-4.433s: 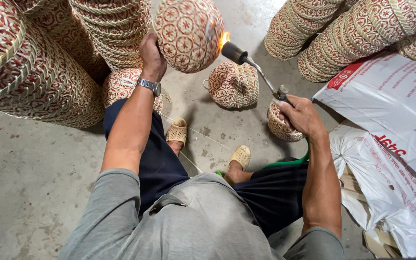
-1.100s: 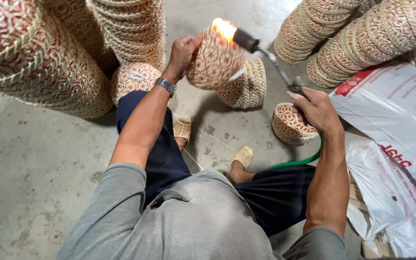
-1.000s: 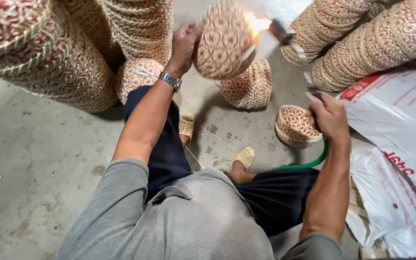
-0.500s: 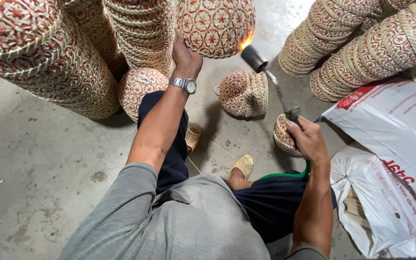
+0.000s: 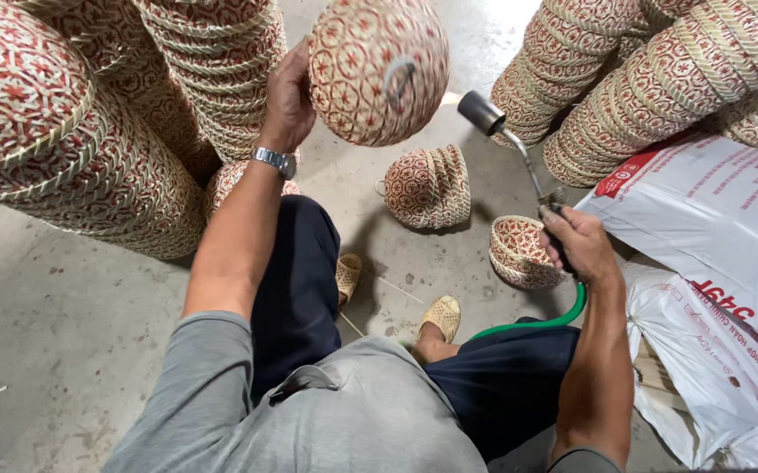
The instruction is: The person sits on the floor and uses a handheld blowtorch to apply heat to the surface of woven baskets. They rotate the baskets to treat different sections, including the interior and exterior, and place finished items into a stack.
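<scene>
My left hand [image 5: 287, 101] holds up a round woven basket [image 5: 379, 70] with a red and cream pattern, its bottom facing me. My right hand [image 5: 576, 245] grips the handle of a gas torch [image 5: 510, 144] whose dark nozzle points up toward the basket; no flame shows. A green hose [image 5: 537, 320] runs from the torch past my right knee. I sit with both feet [image 5: 440, 315] on the concrete floor.
Tall stacks of patterned woven baskets [image 5: 72, 149] stand at the left and lie at the upper right [image 5: 659, 79]. A short stack [image 5: 432, 188] lies on its side ahead, one open basket [image 5: 519, 254] under my right hand. White plastic sacks [image 5: 712, 263] lie at the right.
The flame at the torch tip has gone out and the torch has dropped away from the basket. My left hand has turned the basket, showing its bottom with a small loop.
</scene>
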